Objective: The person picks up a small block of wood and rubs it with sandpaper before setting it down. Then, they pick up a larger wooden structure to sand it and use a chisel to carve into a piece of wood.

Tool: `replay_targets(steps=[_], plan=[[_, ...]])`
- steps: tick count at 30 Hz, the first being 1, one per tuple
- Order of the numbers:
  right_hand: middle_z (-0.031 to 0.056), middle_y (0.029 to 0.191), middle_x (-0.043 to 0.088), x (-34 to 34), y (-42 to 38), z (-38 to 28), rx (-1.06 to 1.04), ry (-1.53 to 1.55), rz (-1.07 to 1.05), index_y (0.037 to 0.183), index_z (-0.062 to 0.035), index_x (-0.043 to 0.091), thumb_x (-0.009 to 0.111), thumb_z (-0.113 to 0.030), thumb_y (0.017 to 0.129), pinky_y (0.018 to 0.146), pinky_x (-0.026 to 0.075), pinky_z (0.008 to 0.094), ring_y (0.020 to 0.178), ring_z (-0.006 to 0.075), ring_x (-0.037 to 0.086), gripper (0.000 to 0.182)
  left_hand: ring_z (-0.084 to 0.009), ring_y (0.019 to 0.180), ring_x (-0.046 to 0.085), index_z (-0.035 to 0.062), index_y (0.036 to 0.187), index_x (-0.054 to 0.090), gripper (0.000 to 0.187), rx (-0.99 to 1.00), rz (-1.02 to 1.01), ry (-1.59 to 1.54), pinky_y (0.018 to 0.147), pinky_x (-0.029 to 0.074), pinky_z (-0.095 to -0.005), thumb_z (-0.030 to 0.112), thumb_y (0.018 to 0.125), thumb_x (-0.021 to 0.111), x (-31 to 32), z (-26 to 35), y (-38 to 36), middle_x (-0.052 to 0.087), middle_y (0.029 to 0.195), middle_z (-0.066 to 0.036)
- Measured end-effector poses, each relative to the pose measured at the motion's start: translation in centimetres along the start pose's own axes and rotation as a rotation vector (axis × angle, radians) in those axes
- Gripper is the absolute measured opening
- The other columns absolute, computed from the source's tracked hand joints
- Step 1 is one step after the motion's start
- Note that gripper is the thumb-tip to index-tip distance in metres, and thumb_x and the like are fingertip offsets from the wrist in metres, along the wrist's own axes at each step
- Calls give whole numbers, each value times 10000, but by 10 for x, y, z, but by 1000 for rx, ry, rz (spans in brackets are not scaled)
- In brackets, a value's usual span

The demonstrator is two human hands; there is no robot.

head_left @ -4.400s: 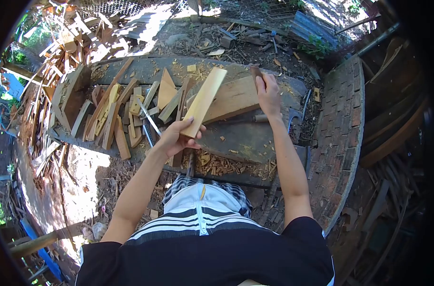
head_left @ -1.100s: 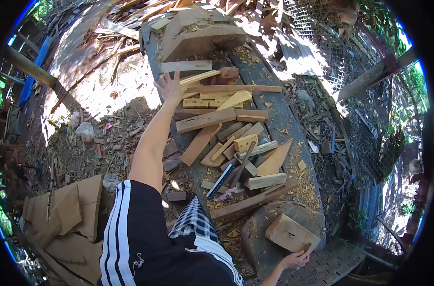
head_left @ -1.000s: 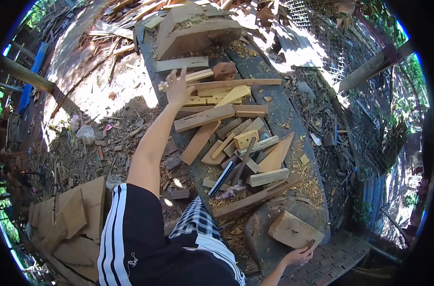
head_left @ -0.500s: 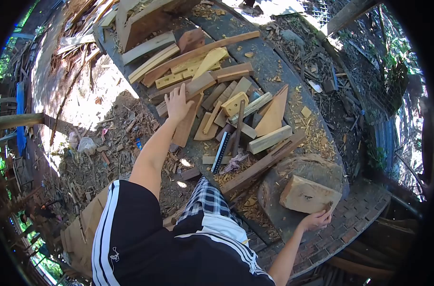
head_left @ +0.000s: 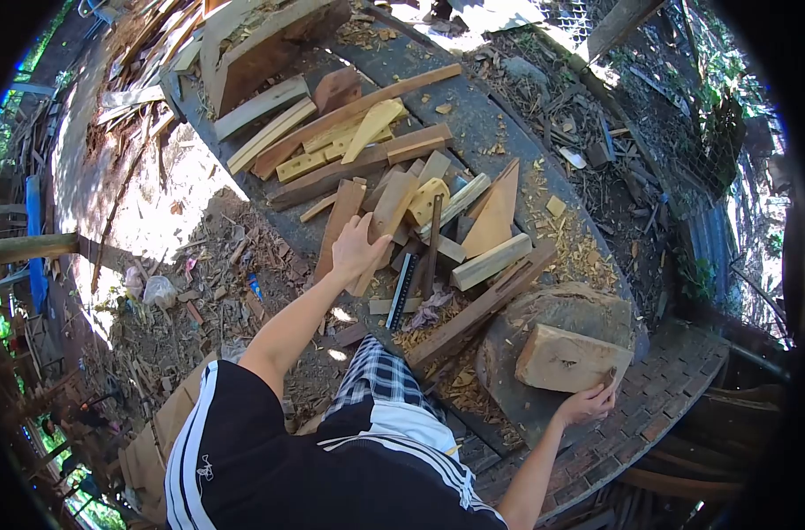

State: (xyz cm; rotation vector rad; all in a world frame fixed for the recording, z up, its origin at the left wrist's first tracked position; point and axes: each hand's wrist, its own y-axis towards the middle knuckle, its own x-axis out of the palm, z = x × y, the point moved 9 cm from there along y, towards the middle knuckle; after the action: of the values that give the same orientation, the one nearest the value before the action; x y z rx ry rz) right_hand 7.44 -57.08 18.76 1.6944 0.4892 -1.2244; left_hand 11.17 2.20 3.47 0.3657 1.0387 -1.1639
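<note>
My left hand (head_left: 356, 251) is closed around a short brown wooden board (head_left: 393, 205), which lies slanted over the pile of offcuts. Just left of that hand is another reddish-brown board (head_left: 340, 228). At the lower right, my right hand (head_left: 588, 405) has its fingers closed at the near right corner of a thick pale wood block (head_left: 566, 360). The block rests on a round log stump (head_left: 508, 346). A small dark spot shows by those fingertips; I cannot make out what it is. A black ruler with white marks (head_left: 402, 291) lies between the hands.
Yellow pieces with drilled holes (head_left: 309, 162), a long thin strip (head_left: 393, 95) and a wedge-shaped board (head_left: 495, 215) lie on the dark worktable (head_left: 499, 119). A long slotted beam (head_left: 482, 305) leans beside the stump. Wood chips (head_left: 557, 243) are scattered about. A large timber (head_left: 274, 57) stands at the far end.
My left hand has drawn the short brown board towards me and turned it from crosswise to nearly lengthwise. My right hand stays at the block's corner. The view has shifted slightly.
</note>
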Motion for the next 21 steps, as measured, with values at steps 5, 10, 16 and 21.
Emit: replay_targets(steps=[5, 10, 16, 21], plan=[[117, 1194, 588, 11, -2, 15, -31, -16, 41, 1353, -212, 555, 541, -220, 974, 896, 448, 452, 1052, 322, 578, 379, -350, 1113, 553, 40, 1288, 525, 483, 144, 4, -20, 882, 493, -445, 338, 913, 583, -17, -35, 71, 559, 1220, -155], [109, 1197, 585, 17, -4, 24, -33, -75, 31, 1347, -198, 562, 524, -226, 987, 904, 447, 447, 1053, 321, 579, 363, -352, 1173, 533, 55, 1257, 533, 394, 27, 411, 94, 945, 464, -445, 214, 898, 540, -58, -90, 134, 570, 1229, -159], [109, 1220, 583, 20, -2, 27, -30, -76, 35, 1356, -196, 549, 507, -239, 998, 892, 454, 443, 1057, 313, 582, 364, -303, 1282, 474, 75, 1265, 501, 407, -111, 107, 529, 1043, 357, -558, 126, 863, 535, -57, -128, 153, 504, 1341, -110], [101, 1188, 588, 20, -2, 28, -45, -118, 49, 1355, -176, 555, 526, -201, 993, 885, 451, 435, 1055, 305, 574, 365, -281, 1265, 469, 99, 1258, 515, 504, -162, -29, 638, 1024, 373, -541, 137, 778, 663, -58, -121, 159, 503, 1292, -100]])
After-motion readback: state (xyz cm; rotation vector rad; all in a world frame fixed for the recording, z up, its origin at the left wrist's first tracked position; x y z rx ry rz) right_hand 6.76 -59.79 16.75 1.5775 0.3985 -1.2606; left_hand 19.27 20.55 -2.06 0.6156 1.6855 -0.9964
